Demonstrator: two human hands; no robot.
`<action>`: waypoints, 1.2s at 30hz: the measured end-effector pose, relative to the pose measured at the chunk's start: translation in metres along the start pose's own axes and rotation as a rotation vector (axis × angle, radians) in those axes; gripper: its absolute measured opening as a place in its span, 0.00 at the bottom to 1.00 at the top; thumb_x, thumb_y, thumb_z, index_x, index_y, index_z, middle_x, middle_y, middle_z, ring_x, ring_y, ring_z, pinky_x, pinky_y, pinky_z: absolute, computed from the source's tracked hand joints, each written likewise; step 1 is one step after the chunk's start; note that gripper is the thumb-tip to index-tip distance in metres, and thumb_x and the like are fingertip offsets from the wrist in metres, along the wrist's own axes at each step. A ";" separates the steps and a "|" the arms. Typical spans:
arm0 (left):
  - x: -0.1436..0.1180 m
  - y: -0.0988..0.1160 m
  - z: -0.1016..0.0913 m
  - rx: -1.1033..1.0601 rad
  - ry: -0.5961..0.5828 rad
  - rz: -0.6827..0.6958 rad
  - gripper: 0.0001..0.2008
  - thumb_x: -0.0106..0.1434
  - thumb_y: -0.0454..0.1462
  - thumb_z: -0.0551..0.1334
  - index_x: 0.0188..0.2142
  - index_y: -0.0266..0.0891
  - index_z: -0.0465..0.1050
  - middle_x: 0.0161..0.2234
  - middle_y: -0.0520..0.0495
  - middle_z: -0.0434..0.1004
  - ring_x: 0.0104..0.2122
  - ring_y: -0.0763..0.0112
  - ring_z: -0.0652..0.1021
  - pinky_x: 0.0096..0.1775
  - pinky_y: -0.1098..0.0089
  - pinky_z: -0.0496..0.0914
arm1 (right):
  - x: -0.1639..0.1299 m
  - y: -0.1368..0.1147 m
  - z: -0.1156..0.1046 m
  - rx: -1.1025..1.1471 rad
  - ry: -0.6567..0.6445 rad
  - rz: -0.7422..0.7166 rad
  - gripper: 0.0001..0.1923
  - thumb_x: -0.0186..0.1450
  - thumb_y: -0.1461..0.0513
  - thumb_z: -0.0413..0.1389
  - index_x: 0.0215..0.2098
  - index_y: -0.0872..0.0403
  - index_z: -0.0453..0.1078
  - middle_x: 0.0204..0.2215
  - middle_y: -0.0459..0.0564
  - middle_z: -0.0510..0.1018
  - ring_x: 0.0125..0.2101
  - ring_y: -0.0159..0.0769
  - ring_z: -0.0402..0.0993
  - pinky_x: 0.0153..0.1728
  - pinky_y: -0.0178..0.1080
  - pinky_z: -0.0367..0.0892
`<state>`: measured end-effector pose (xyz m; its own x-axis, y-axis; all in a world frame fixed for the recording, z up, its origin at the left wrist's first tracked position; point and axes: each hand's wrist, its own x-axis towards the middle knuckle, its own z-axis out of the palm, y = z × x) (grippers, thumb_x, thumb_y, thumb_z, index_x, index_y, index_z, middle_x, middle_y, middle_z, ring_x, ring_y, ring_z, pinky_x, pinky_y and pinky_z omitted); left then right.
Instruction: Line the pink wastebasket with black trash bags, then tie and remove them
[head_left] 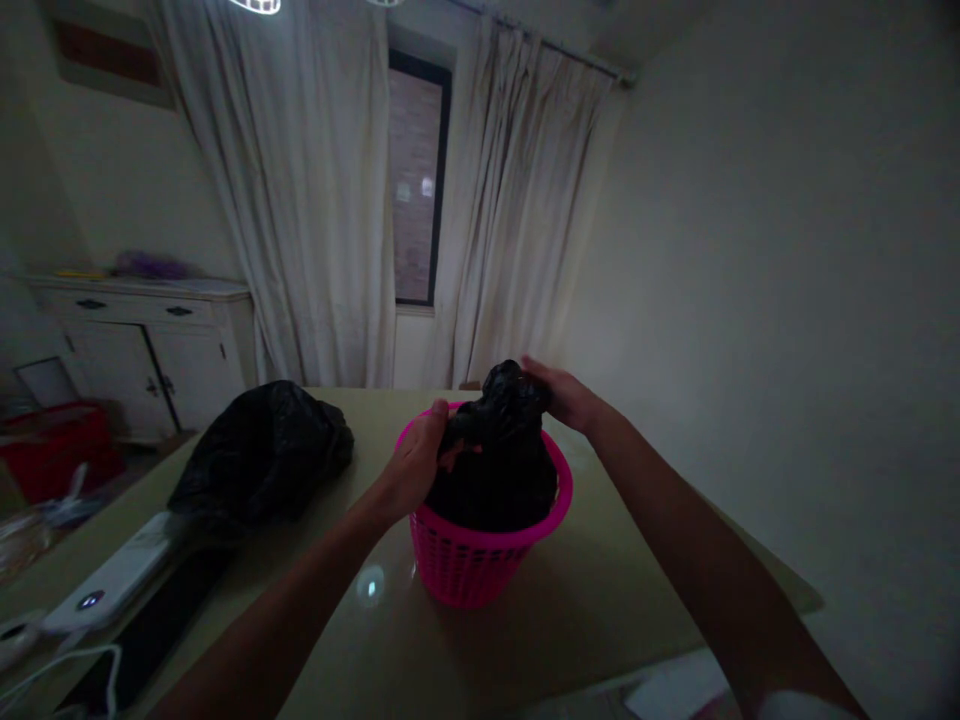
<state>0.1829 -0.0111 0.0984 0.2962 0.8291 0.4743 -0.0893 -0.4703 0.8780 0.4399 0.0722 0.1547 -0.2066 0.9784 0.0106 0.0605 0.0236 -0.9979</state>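
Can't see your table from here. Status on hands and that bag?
Left hand and right hand both gripping black bag. Bag sits in pink basket on table. Second black bag lies left, apart.

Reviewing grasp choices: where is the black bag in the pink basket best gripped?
Probably at the bunched neck of the black bag, from above: it rises over the pink basket rim, while the body sits walled in. The left hand and right hand already hold it there.

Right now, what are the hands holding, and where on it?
Both hands, left hand and right hand, grip the black bag by its gathered top, inside the pink basket.
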 end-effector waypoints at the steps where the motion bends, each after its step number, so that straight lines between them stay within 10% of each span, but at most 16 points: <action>1: 0.001 0.002 0.000 0.017 -0.018 -0.013 0.43 0.71 0.71 0.47 0.26 0.39 0.79 0.19 0.50 0.66 0.22 0.69 0.66 0.27 0.68 0.60 | 0.003 -0.003 0.007 -0.035 0.008 -0.036 0.23 0.56 0.47 0.73 0.38 0.56 0.82 0.36 0.53 0.86 0.34 0.38 0.81 0.41 0.38 0.76; 7: 0.001 0.011 -0.003 0.012 0.013 -0.047 0.39 0.68 0.67 0.58 0.19 0.38 0.76 0.19 0.47 0.73 0.22 0.70 0.70 0.26 0.70 0.63 | -0.005 -0.023 0.016 0.155 -0.022 -0.509 0.21 0.54 0.50 0.76 0.38 0.51 0.78 0.39 0.46 0.84 0.40 0.34 0.80 0.47 0.38 0.76; 12: 0.003 0.008 -0.005 -0.258 0.115 -0.161 0.25 0.61 0.58 0.74 0.44 0.42 0.81 0.28 0.53 0.78 0.24 0.74 0.74 0.24 0.78 0.66 | -0.015 -0.014 0.011 0.228 -0.020 -0.343 0.32 0.49 0.54 0.78 0.48 0.48 0.72 0.43 0.44 0.82 0.41 0.35 0.80 0.43 0.37 0.78; 16: 0.003 0.008 -0.001 -0.395 0.021 -0.161 0.39 0.62 0.50 0.76 0.68 0.48 0.68 0.30 0.55 0.80 0.25 0.73 0.78 0.27 0.77 0.71 | -0.011 -0.003 0.032 -0.028 -0.179 -0.262 0.40 0.50 0.57 0.78 0.57 0.49 0.69 0.46 0.49 0.84 0.44 0.43 0.82 0.46 0.42 0.79; 21: 0.005 0.009 -0.003 -0.295 0.092 -0.173 0.58 0.60 0.50 0.79 0.79 0.51 0.47 0.30 0.56 0.83 0.24 0.71 0.80 0.26 0.76 0.71 | -0.018 0.003 0.064 -0.342 -0.248 -0.586 0.21 0.61 0.54 0.70 0.49 0.55 0.78 0.42 0.48 0.83 0.44 0.43 0.78 0.47 0.41 0.73; 26: 0.013 0.002 -0.006 -0.043 0.068 -0.012 0.35 0.60 0.55 0.77 0.61 0.41 0.80 0.48 0.41 0.87 0.52 0.52 0.83 0.47 0.63 0.80 | -0.036 0.008 0.082 -0.587 -0.278 -0.794 0.10 0.67 0.60 0.60 0.44 0.57 0.77 0.44 0.54 0.82 0.45 0.44 0.76 0.52 0.45 0.70; 31: 0.013 -0.003 -0.004 -0.022 0.247 -0.069 0.36 0.70 0.61 0.65 0.66 0.39 0.77 0.42 0.44 0.86 0.43 0.56 0.84 0.42 0.64 0.79 | -0.051 0.009 0.081 -0.527 -0.534 -0.609 0.39 0.60 0.50 0.74 0.63 0.52 0.69 0.48 0.51 0.81 0.51 0.45 0.77 0.55 0.46 0.72; 36: 0.010 -0.001 0.009 -0.001 0.149 -0.083 0.39 0.72 0.64 0.58 0.65 0.36 0.75 0.26 0.51 0.79 0.19 0.71 0.73 0.24 0.71 0.67 | -0.050 0.015 0.089 -0.396 -0.327 -0.477 0.27 0.72 0.38 0.58 0.47 0.52 0.75 0.35 0.50 0.82 0.42 0.43 0.80 0.49 0.44 0.74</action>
<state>0.1944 -0.0050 0.1020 0.1585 0.9008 0.4044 -0.0714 -0.3980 0.9146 0.3646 0.0057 0.1335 -0.5786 0.7319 0.3599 0.2289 0.5692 -0.7897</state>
